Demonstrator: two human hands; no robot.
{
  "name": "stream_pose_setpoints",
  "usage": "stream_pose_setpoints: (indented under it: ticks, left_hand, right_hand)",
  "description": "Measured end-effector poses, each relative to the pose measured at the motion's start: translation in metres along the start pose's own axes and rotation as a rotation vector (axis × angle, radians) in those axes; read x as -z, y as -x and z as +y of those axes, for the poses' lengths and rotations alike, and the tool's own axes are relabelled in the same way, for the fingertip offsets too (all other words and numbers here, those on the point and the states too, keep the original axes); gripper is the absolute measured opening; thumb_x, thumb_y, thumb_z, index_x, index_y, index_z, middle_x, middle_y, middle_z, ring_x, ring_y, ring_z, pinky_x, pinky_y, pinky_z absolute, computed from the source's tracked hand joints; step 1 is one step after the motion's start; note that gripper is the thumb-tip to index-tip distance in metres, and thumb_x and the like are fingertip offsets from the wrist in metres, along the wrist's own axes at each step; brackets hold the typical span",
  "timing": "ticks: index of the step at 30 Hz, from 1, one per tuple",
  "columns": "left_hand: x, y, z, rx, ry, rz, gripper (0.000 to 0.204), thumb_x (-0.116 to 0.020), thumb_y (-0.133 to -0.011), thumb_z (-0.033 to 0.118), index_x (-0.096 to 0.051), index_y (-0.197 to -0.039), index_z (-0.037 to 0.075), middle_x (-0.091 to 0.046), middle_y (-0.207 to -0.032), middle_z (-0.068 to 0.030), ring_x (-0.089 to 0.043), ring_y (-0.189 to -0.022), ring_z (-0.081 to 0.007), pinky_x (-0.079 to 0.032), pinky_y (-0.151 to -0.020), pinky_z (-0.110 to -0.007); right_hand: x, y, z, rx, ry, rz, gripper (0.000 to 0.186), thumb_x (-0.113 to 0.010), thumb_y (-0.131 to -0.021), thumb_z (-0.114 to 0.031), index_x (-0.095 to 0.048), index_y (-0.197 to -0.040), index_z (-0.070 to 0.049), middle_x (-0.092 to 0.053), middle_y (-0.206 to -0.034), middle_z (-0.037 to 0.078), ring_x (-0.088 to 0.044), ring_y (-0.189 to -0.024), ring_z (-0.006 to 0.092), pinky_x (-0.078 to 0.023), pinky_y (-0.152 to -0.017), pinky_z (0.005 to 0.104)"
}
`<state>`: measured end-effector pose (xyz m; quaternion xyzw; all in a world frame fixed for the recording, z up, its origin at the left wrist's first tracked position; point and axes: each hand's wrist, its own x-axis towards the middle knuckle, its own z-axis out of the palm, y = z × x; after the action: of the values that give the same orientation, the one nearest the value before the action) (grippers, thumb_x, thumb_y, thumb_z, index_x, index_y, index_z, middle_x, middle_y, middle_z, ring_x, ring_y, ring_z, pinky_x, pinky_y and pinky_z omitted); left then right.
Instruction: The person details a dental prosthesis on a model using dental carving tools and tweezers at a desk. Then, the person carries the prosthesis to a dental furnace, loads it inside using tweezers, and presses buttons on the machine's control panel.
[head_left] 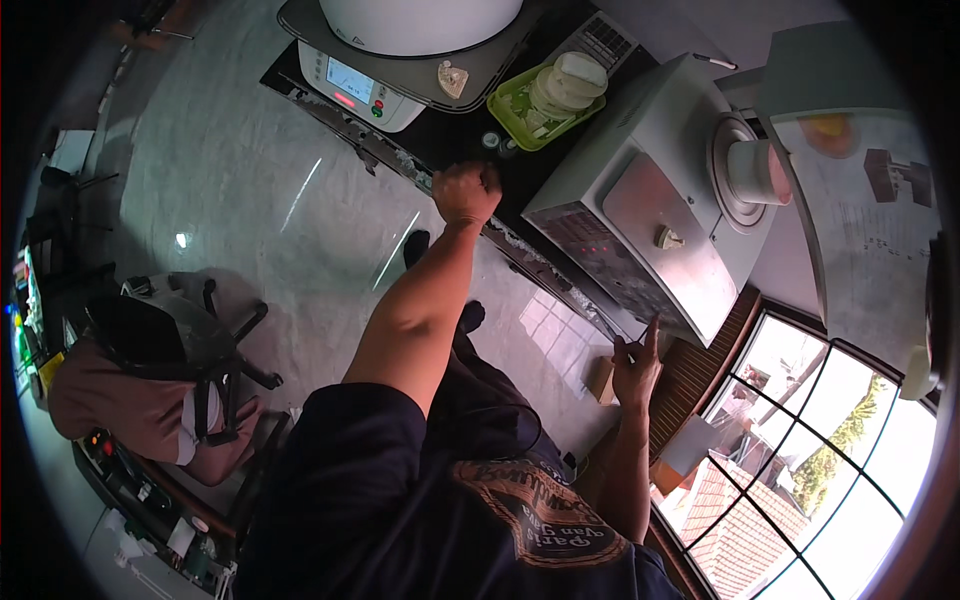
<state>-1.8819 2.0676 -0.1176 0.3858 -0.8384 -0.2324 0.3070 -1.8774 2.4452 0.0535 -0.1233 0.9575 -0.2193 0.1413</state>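
My left hand (468,192) is curled closed at the front edge of the black worktop (415,148); whatever may be inside it is hidden. Beyond it, two small round metal-looking pieces (497,143) lie beside a green basket (520,122) with whitish discs (560,90) stacked in it. Lower and to the right, my right hand (637,375) points its index finger upward. A thin tool (608,326), seemingly metal, shows at its thumb; its kind is unclear. This hand is just below the front corner of a grey box-shaped furnace (655,225).
A small beige model piece (452,79) sits on the white machine's dark grey ledge (420,75), above its lit screen (350,80). Another pale piece (668,238) is on the furnace. An office chair (190,345) stands left; a barred window (790,440) is right.
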Motion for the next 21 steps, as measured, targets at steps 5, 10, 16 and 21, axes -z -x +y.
stream_pose_setpoints:
  ticks: [5,10,16,21]
  left_hand:
    - [0.004,0.001,0.005,-0.016,0.008,0.05,0.026,-0.07,-0.084,0.025,-0.063,-0.063,0.013,-0.068,-0.067,-0.0102,-0.067,-0.067,-0.0353,-0.046,-0.066,-0.05]
    - [0.001,0.0,0.003,-0.009,-0.044,0.027,0.023,-0.07,-0.083,0.025,-0.064,-0.064,0.015,-0.068,-0.066,-0.008,-0.067,-0.066,-0.0324,-0.046,-0.066,-0.048]
    - [0.001,0.001,0.002,-0.03,-0.069,0.033,0.022,-0.071,-0.082,0.025,-0.064,-0.063,0.016,-0.067,-0.063,-0.0052,-0.067,-0.063,-0.0294,-0.045,-0.064,-0.046]
    - [0.001,0.0,0.002,-0.029,-0.056,0.043,0.022,-0.07,-0.082,0.024,-0.064,-0.063,0.016,-0.067,-0.062,-0.0055,-0.067,-0.062,-0.0296,-0.045,-0.063,-0.045]
  right_hand:
    - [-0.005,0.005,-0.006,0.0,-0.037,-0.071,0.049,-0.072,-0.096,-0.015,-0.064,-0.143,-0.004,-0.073,-0.076,0.013,-0.071,-0.067,0.0217,-0.055,-0.066,0.0393]
    - [-0.008,0.014,-0.041,0.032,-0.225,-0.092,0.037,-0.071,-0.096,-0.007,-0.07,-0.133,-0.001,-0.076,-0.082,0.014,-0.076,-0.075,0.0202,-0.059,-0.07,0.0334]
    - [-0.001,0.008,-0.09,0.134,-0.258,-0.031,0.025,-0.075,-0.092,-0.002,-0.076,-0.116,0.001,-0.079,-0.091,0.016,-0.078,-0.078,0.0211,-0.06,-0.072,0.0318]
    - [0.023,0.013,-0.108,0.153,-0.34,0.074,0.021,-0.073,-0.094,0.0,-0.075,-0.114,0.004,-0.079,-0.092,0.014,-0.079,-0.079,0.0198,-0.059,-0.071,0.0293]
